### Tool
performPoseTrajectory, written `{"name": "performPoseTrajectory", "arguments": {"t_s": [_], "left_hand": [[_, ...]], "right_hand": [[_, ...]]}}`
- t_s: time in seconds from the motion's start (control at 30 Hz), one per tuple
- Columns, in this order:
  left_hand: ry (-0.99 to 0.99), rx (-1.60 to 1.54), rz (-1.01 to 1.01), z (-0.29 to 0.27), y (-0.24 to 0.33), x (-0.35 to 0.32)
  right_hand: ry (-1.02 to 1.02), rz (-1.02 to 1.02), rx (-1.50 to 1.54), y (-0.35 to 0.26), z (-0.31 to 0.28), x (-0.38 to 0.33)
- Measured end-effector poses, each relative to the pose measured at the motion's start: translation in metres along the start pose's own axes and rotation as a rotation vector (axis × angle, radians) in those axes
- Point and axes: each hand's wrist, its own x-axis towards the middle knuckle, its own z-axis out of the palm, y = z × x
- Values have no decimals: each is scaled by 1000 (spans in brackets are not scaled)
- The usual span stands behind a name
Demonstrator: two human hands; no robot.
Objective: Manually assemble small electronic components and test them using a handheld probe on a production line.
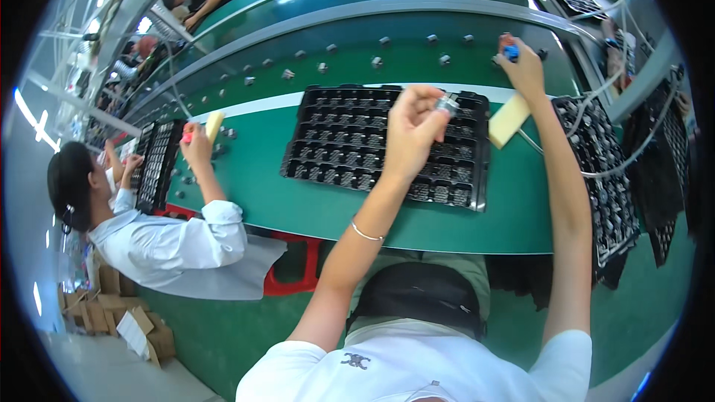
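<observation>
Two hands raised over a green bench.
A small metal part (447, 103) is pinched by the left hand (412, 132) above the black tray (320, 156); a blue piece (510, 50) is gripped by the right hand (524, 68), farther right.

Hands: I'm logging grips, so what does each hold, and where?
Left hand pinches a small metal part at its fingertips; right hand grips a blue piece likewise.

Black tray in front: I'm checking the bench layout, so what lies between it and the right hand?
In the head view, a pale yellow block lies between the black tray and the right hand.
</observation>
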Motion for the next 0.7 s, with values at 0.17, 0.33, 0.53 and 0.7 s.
{"name": "performPoseTrajectory", "arguments": {"t_s": [0.17, 0.33, 0.53, 0.7], "left_hand": [[-45, 178, 30, 11, 2, -6], [-67, 303, 15, 17, 1, -6], [-100, 397, -9, 24, -3, -8], [-94, 420, 5, 32, -10, -11]], "right_hand": [[-339, 411, 872, -76, -78, -39], [-349, 475, 1220, -122, -105, -87], [-377, 487, 1259, -124, -98, -104], [-360, 528, 1429, -116, -98, -113]]}}
